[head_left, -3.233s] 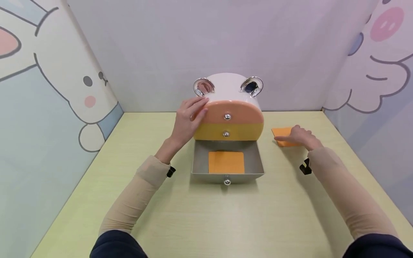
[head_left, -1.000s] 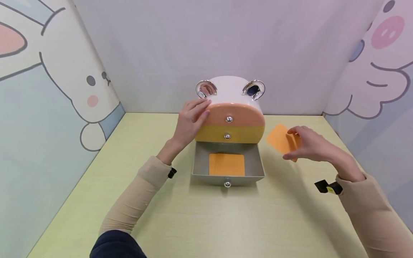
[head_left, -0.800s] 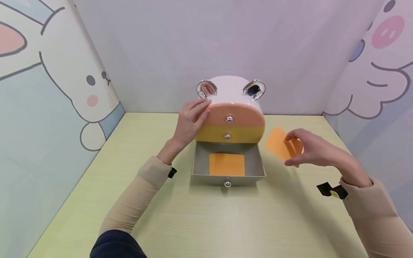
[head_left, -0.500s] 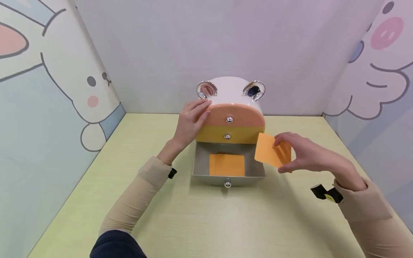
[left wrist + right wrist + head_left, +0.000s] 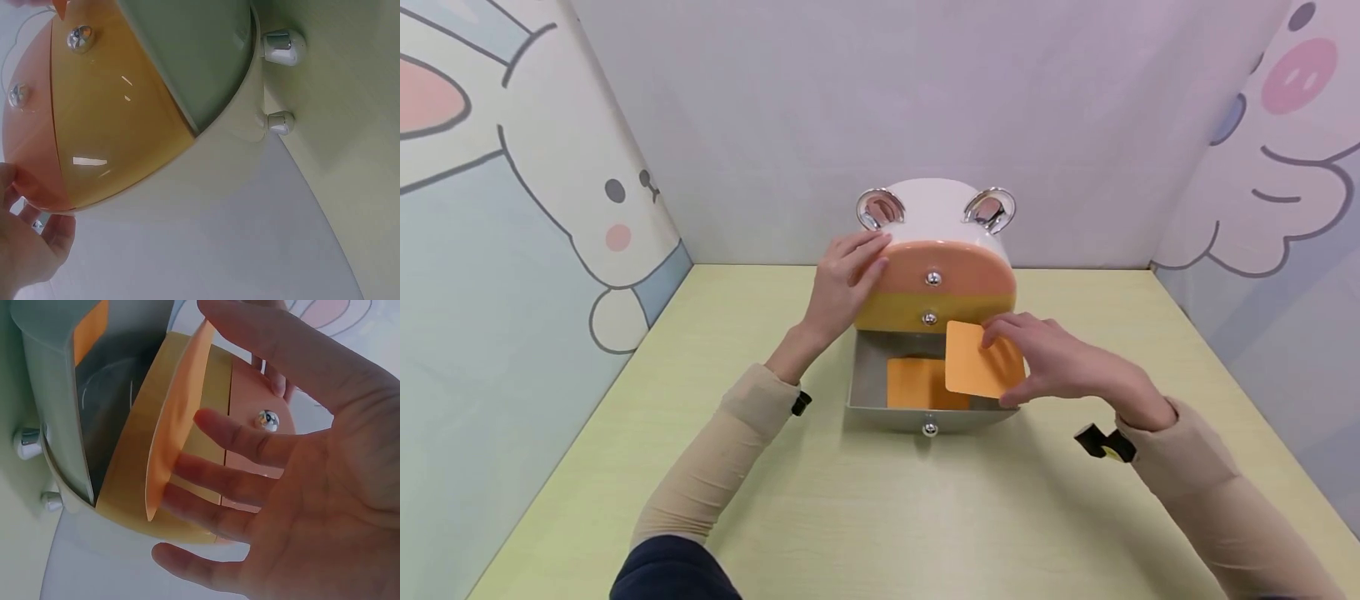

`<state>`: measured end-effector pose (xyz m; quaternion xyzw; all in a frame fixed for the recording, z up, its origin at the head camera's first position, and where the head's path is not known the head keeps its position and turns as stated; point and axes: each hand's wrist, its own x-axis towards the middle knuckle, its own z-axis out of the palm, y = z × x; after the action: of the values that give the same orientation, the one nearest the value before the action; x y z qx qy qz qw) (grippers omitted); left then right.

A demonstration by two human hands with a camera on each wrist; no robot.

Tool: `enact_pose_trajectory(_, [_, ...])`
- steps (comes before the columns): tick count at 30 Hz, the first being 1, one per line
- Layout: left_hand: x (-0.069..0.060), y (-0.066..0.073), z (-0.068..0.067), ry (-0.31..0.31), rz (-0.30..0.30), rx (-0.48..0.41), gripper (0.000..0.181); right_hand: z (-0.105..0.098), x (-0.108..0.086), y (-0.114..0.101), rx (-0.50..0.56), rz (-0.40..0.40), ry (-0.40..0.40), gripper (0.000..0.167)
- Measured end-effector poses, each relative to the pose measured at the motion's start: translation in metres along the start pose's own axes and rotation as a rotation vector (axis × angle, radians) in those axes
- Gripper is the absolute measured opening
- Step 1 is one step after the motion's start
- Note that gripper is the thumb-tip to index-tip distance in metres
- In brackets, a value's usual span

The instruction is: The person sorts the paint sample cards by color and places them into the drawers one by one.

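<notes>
A small white-topped drawer cabinet [image 5: 932,212] has an orange top drawer, a yellow middle drawer, and a grey bottom drawer [image 5: 868,367] pulled out. My left hand [image 5: 842,279] holds the cabinet's upper left edge, thumb on the front and fingers round the side, also visible in the left wrist view. My right hand [image 5: 1060,358] pinches a thin orange square card [image 5: 972,362] between thumb and fingertips. That card is tilted above the right part of the grey drawer. Inside the drawer lies another orange card [image 5: 917,385], partly hidden behind the held one.
Silver ear-shaped rings [image 5: 880,208] stand on the cabinet top. Round silver knobs [image 5: 930,429] sit on the drawer fronts. The pale wooden table [image 5: 880,517] meets a plain wall behind and cartoon-printed panels [image 5: 542,317] at both sides.
My right hand has lifted the orange card from the table at right and carried it left to above the grey drawer. The left hand has stayed on the cabinet.
</notes>
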<state>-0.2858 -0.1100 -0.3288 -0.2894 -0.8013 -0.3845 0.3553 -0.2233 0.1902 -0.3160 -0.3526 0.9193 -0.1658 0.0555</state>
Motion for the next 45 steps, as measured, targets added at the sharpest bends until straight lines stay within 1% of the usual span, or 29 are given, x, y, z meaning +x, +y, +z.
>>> enact_pose_trajectory(5, [-0.001, 0.001, 0.0, -0.003, -0.003, 0.005, 0.032, 0.01, 0.012, -0.005, -0.028, -0.031, -0.009, 0.061])
enact_pose_trajectory(9, [-0.002, 0.001, -0.001, -0.006, -0.01, 0.01, 0.032, 0.016, 0.019, -0.006, -0.046, -0.039, -0.014, 0.065])
enact_pose_trajectory(15, [-0.001, 0.0, 0.0, 0.005, 0.007, 0.016, 0.032, 0.024, 0.026, -0.006, -0.035, -0.059, -0.023, 0.062])
enact_pose_trajectory(20, [-0.001, -0.001, 0.0, 0.019, 0.018, 0.015, 0.032, 0.027, 0.028, -0.008, -0.027, -0.074, -0.043, 0.06])
enact_pose_trajectory(23, [-0.001, -0.001, 0.0, 0.02, 0.017, 0.01, 0.032, 0.028, 0.025, -0.009, -0.024, -0.091, -0.023, 0.058])
enact_pose_trajectory(24, [-0.001, -0.001, 0.0, 0.02, 0.017, 0.006, 0.032, 0.029, 0.024, -0.01, -0.017, -0.103, -0.004, 0.056])
enact_pose_trajectory(26, [-0.001, -0.001, 0.0, 0.019, 0.017, 0.005, 0.031, 0.031, 0.02, -0.012, 0.029, -0.131, 0.05, 0.047])
enact_pose_trajectory(28, [-0.001, -0.001, 0.0, 0.02, 0.018, 0.006, 0.031, 0.035, 0.014, -0.016, 0.135, -0.166, 0.099, 0.035])
enact_pose_trajectory(29, [-0.001, -0.001, 0.0, 0.021, 0.017, 0.007, 0.031, 0.038, 0.01, -0.019, 0.212, -0.192, 0.109, 0.03])
enact_pose_trajectory(30, [-0.001, -0.001, 0.0, 0.022, 0.017, 0.008, 0.031, 0.042, 0.007, -0.021, 0.306, -0.214, 0.098, 0.025])
enact_pose_trajectory(32, [-0.002, -0.001, 0.0, 0.021, 0.014, 0.012, 0.031, 0.052, 0.0, -0.025, 0.538, -0.244, 0.022, 0.021])
enact_pose_trajectory(34, [-0.002, 0.0, -0.001, 0.018, 0.009, 0.012, 0.031, 0.065, -0.005, -0.027, 0.777, -0.239, -0.114, 0.02])
enact_pose_trajectory(36, [-0.003, 0.0, -0.001, 0.014, 0.004, 0.013, 0.031, 0.081, -0.008, -0.028, 0.981, -0.18, -0.263, 0.027])
enact_pose_trajectory(37, [-0.003, 0.0, -0.001, 0.012, 0.002, 0.014, 0.032, 0.089, -0.008, -0.028, 1.06, -0.146, -0.328, 0.03])
enact_pose_trajectory(39, [-0.003, 0.0, -0.002, 0.009, -0.001, 0.012, 0.032, 0.104, -0.008, -0.028, 1.184, -0.081, -0.431, 0.037])
enact_pose_trajectory(42, [-0.003, 0.0, -0.001, 0.006, -0.01, 0.006, 0.032, 0.122, -0.007, -0.029, 1.343, 0.003, -0.539, 0.047])
enact_pose_trajectory(45, [-0.003, 0.0, 0.0, 0.0, -0.022, 0.002, 0.033, 0.134, -0.006, -0.028, 1.48, 0.091, -0.586, 0.053])
